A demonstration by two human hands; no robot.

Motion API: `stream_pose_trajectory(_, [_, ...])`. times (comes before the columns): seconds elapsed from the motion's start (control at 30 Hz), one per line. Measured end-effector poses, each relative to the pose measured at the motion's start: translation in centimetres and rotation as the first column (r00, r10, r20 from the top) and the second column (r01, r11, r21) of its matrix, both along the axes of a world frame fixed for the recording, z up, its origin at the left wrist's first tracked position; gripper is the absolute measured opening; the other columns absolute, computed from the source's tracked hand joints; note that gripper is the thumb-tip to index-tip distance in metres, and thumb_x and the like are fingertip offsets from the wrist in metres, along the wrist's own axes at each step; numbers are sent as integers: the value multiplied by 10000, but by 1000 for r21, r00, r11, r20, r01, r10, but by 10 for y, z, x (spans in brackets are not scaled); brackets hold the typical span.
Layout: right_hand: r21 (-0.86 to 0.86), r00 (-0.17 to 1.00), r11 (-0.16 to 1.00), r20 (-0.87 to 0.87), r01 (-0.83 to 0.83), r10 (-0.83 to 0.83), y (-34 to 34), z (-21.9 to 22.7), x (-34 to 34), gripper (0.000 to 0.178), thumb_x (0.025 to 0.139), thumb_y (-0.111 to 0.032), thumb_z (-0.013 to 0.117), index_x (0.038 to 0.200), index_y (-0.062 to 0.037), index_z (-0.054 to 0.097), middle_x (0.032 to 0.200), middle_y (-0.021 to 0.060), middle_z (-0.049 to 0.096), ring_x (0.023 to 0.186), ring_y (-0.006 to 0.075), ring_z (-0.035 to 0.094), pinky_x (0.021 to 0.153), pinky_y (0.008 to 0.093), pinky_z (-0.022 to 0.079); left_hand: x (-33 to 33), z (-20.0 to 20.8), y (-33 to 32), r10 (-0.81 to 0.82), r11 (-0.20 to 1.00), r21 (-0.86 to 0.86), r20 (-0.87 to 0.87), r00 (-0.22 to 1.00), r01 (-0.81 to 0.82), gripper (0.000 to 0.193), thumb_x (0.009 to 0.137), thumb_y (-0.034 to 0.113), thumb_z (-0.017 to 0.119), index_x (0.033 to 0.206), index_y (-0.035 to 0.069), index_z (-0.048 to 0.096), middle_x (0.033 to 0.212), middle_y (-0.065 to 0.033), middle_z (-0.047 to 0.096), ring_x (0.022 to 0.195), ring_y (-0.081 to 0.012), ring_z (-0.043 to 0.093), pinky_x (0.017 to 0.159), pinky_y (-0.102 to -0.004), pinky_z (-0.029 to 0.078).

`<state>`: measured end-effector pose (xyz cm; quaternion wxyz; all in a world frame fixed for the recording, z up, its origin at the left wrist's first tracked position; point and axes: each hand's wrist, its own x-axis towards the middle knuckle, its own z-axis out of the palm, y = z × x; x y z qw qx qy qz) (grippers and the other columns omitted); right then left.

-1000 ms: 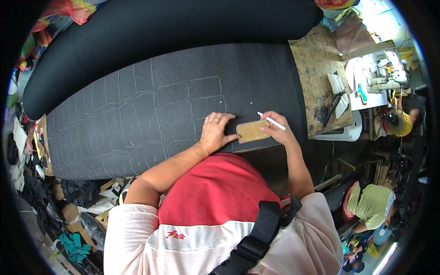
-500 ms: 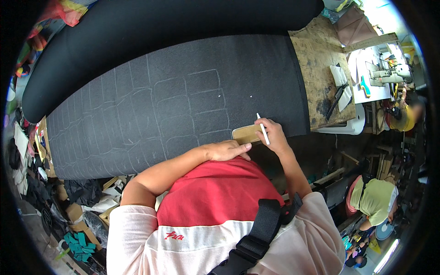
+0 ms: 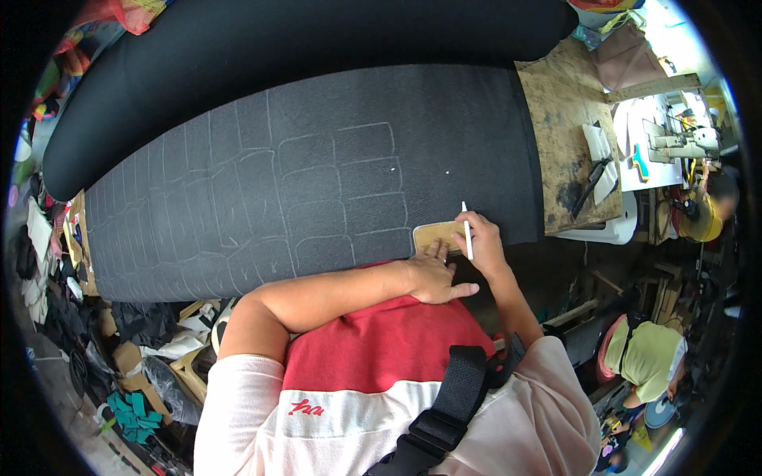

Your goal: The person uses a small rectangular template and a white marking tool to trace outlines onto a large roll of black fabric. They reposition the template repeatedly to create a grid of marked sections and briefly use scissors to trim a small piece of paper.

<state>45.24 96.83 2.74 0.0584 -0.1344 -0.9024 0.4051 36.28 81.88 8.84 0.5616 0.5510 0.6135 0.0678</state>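
Note:
Dark grey fabric point(image 3: 468, 103) covers the table, marked with rows of pale outlines of rounded rectangles. A tan board template point(image 3: 432, 234) with rounded corners lies on it near my edge of the table. My left hand point(image 3: 432, 276) rests with its fingertips flat on the template, fingers stretched and thumb pointing right. At the template's right end, my right hand point(image 3: 482, 238) grips a white marking pen point(image 3: 468, 242). The pen stands nearly upright in the picture, its narrow tip pointing away from me. The template's right end is partly hidden by my right hand.
A thick black fabric roll point(image 3: 302, 40) lies along the far side. On the bare wooden tabletop point(image 3: 556, 87) at right are black-and-white scraps point(image 3: 599, 163). Beyond stands a sewing machine point(image 3: 683, 143). Fabric scraps point(image 3: 135, 416) lie lower left; another person point(image 3: 655, 357) is at lower right.
My left hand has shifted right and its fingers now spread over the template. The right hand has stayed at the template's right end, the pen turned more upright. The whole view has shifted slightly.

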Motion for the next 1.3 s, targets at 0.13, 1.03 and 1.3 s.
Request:
stream_pose_trajectory(0.13, [121,999,992,23,-34,31,2,4,-2,257,716,-4,706,950,-12,599,899,162,635,788,294,653,635,326,543,-4,-9,0,-4,997,-74,43,999,7,986,875,717,105,1380,-114,271,1458,-370,71,1394,-445,-5,1144,-465,100])
stream_pose_trajectory(1.03, [-134,989,990,-143,-47,28,-34,14,-16,126,714,-83,715,838,-58,719,793,81,697,780,241,634,693,346,511,-4,-15,8,-69,991,-96,193,979,89,940,916,650,171,1293,-195,337,1414,-381,208,1388,-439,82,1155,-418,114])
stream_pose_trajectory(1.3, [6,962,978,-186,206,-202,-18,1,-1,112,749,-48,670,851,-3,686,781,157,675,633,305,630,620,357,496,-1,-13,5,-91,996,-4,21,996,91,819,956,524,204,1300,-212,307,1407,-387,222,1375,-480,68,1157,-433,66])
